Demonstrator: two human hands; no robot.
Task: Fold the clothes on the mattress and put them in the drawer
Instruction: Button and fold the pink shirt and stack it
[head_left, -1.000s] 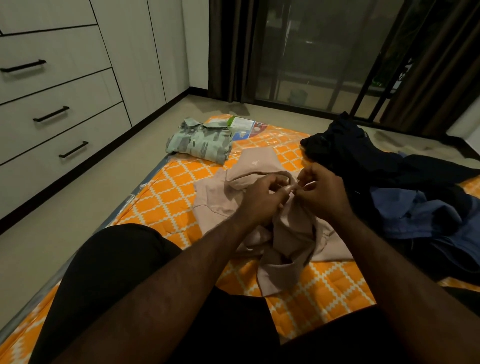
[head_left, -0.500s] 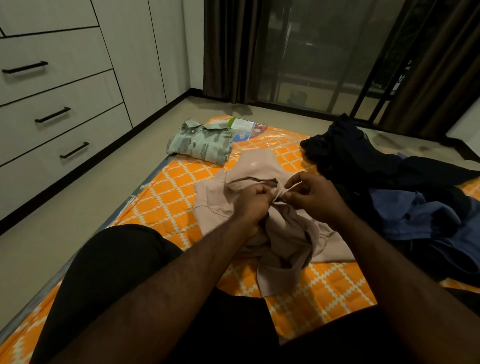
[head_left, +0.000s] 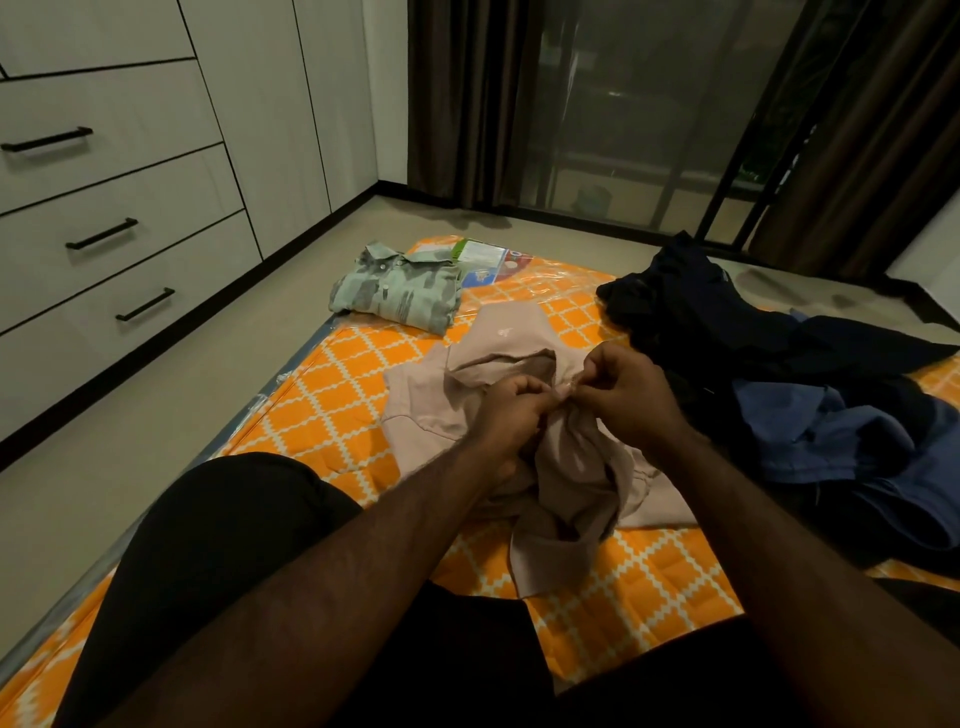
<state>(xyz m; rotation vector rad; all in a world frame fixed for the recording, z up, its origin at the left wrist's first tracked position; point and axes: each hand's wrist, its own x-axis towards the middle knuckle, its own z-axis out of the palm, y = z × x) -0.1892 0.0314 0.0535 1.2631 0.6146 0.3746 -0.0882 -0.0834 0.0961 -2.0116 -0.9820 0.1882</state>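
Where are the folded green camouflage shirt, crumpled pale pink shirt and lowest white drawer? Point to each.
Folded green camouflage shirt (head_left: 400, 299), head view, front panel.
Crumpled pale pink shirt (head_left: 524, 322), head view, beside its logo.
Lowest white drawer (head_left: 144, 304), head view, black handle.

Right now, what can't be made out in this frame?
Head view, all:
1. What the left hand and right hand pinch on the pink shirt: fingers cover it, too small.
2. How many garments the dark pile holds: overlapping, dim.
3. Inside of the drawers: fronts closed.
4. Print on the label: too small.
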